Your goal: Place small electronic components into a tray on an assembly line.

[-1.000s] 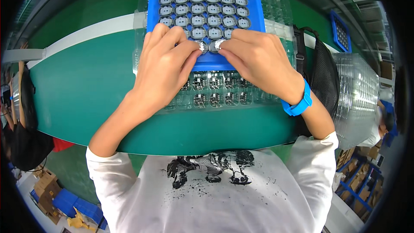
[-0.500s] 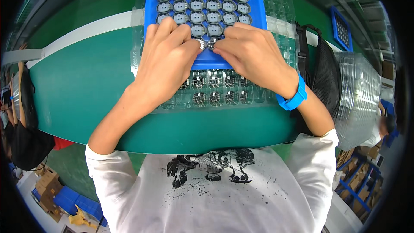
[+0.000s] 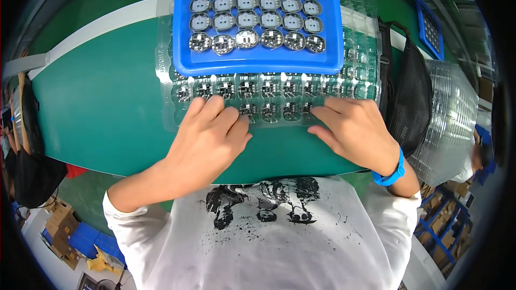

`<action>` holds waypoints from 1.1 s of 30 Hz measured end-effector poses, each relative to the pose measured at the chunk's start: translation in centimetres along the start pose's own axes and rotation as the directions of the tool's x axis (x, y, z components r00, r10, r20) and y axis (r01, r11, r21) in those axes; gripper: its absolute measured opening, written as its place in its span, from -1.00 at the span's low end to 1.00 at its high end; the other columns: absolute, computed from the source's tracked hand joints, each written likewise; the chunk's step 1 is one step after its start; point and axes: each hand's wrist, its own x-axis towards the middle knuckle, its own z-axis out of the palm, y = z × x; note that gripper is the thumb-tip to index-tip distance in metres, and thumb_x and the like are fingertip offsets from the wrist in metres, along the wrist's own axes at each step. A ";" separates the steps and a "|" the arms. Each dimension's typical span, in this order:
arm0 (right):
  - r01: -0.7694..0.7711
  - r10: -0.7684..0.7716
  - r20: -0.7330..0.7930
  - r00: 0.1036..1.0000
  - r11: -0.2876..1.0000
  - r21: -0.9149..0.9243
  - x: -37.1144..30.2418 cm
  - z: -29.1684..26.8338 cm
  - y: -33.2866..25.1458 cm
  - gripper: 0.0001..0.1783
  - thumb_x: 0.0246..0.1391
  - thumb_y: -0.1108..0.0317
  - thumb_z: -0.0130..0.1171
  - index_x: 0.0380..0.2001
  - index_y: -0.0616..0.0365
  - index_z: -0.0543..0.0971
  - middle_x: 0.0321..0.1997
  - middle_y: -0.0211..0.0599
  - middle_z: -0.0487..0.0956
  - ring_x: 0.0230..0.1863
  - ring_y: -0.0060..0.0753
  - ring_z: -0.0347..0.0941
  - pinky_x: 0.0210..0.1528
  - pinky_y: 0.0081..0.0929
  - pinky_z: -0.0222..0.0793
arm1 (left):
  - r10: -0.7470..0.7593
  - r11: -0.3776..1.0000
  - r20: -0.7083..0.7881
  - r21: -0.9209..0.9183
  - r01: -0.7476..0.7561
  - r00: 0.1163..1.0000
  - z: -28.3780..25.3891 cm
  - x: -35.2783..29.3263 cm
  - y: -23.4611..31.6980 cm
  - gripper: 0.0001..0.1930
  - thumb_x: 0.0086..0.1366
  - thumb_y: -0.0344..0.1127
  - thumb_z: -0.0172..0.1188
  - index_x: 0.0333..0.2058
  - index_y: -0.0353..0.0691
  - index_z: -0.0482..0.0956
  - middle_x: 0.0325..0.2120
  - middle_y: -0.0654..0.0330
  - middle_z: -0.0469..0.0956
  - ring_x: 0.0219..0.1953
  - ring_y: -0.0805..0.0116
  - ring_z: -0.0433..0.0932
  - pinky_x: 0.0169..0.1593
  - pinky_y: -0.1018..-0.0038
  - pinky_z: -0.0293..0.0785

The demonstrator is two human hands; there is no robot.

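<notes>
My left hand (image 3: pixel 209 142) hovers at the near edge of a clear plastic blister tray (image 3: pixel 167 110). Its fingers are bent but parted, the thumb sits apart, and no part shows in it. My right hand (image 3: pixel 357 131) is over the tray's near right side, thumb and forefinger apart, fingertips beside a small circuit board (image 3: pixel 308 108). On the blister tray rests a blue tray (image 3: pixel 258 69). Grey oval housings (image 3: pixel 247 19) fill its back rows. Its front row has housings with shiny circuit boards (image 3: pixel 247 38) showing on top.
The green tabletop (image 3: pixel 102 102) extends to the left. Right of the trays are a black mesh bag (image 3: pixel 411 96) and a stack of clear blister trays (image 3: pixel 451 121). Another blue tray (image 3: pixel 429 29) lies at the far right. Other people are partly visible at both sides.
Both hands have left the blue tray's front row and come back toward me, over the blister tray's near rows. The fingers of my right hand have parted. The front row is now uncovered.
</notes>
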 end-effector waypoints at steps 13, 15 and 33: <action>0.181 -0.148 -0.423 0.894 0.983 0.040 2.9 -3.1 3.0 -0.93 -0.09 0.52 0.27 -0.46 0.27 0.60 -0.53 -0.19 0.47 -0.54 -0.14 0.41 -0.50 -0.32 0.34 | 0.019 0.995 -0.138 -0.098 -0.033 0.990 -2.2 2.0 -1.9 -0.88 -0.01 -0.49 0.26 -0.47 -0.26 0.48 -0.50 0.14 0.39 -0.38 0.15 0.36 -0.29 0.30 0.31; 0.169 -0.168 -0.462 0.871 0.985 -0.041 4.5 -3.5 4.4 -0.93 -0.08 0.52 0.27 -0.46 0.27 0.60 -0.52 -0.19 0.47 -0.53 -0.13 0.42 -0.48 -0.31 0.35 | -0.075 0.978 -0.252 -0.209 0.021 0.965 -3.7 3.0 -3.6 -0.89 0.03 -0.57 0.20 -0.43 -0.28 0.49 -0.46 0.12 0.50 -0.35 0.10 0.46 -0.27 0.32 0.40; 0.203 -0.267 -0.409 0.873 0.960 -0.193 6.7 -2.5 6.4 -0.92 -0.09 0.52 0.25 -0.44 0.28 0.61 -0.47 -0.20 0.48 -0.44 -0.13 0.46 -0.42 -0.28 0.37 | -0.036 0.997 -0.349 0.057 0.060 0.937 -5.1 4.7 -9.2 -0.91 0.10 -0.51 0.27 -0.41 -0.32 0.54 -0.45 0.14 0.49 -0.35 0.15 0.45 -0.27 0.30 0.41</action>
